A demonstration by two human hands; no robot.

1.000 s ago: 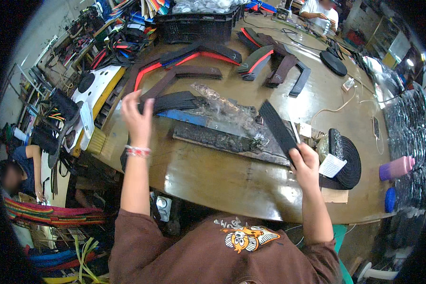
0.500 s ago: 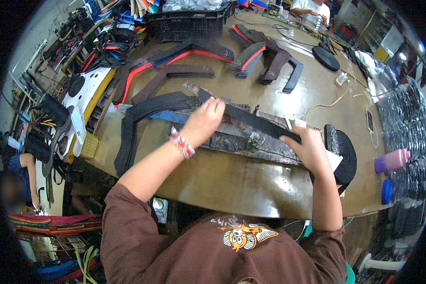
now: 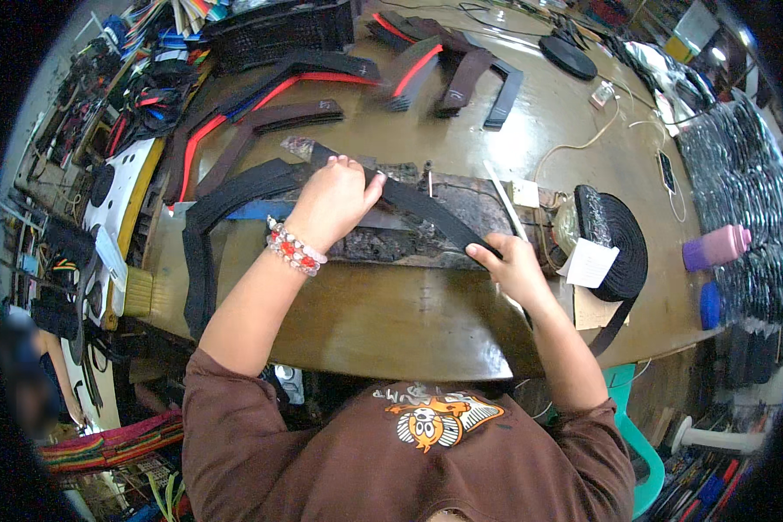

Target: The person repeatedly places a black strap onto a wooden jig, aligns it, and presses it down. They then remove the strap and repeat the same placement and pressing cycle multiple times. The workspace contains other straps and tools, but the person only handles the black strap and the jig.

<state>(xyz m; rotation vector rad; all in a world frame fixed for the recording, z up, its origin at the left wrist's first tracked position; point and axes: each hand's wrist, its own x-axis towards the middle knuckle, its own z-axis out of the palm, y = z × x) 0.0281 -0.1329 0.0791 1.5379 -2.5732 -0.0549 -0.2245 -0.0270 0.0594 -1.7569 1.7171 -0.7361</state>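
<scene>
A black webbing strap (image 3: 431, 211) runs between my two hands over a worn, dark-stained board (image 3: 357, 246). My left hand (image 3: 335, 200), with a beaded bracelet at the wrist, is closed over the strap's left part. Its fingers press down near the board's back edge. My right hand (image 3: 511, 268) pinches the strap lower down on the right, thumb and fingers together. To the left, a stack of black straps (image 3: 202, 230) lies bent over the table's corner side. A large roll of black webbing (image 3: 626, 248) sits to the right, with a white paper slip (image 3: 590, 263) beside it.
Bent stacks of dark straps with red edges (image 3: 296, 74) lie farther back. A black crate (image 3: 278, 39) stands behind them. At the right are a pink-purple bottle (image 3: 716, 248), a phone (image 3: 666, 172), a cable (image 3: 574, 148) and plastic-wrapped bundles (image 3: 731, 183). A green chair (image 3: 644, 470) is below.
My right hand has moved left, closer to my left hand. The strap between them has gone from nearly straight to slightly bowed, and the whole view has shifted.
</scene>
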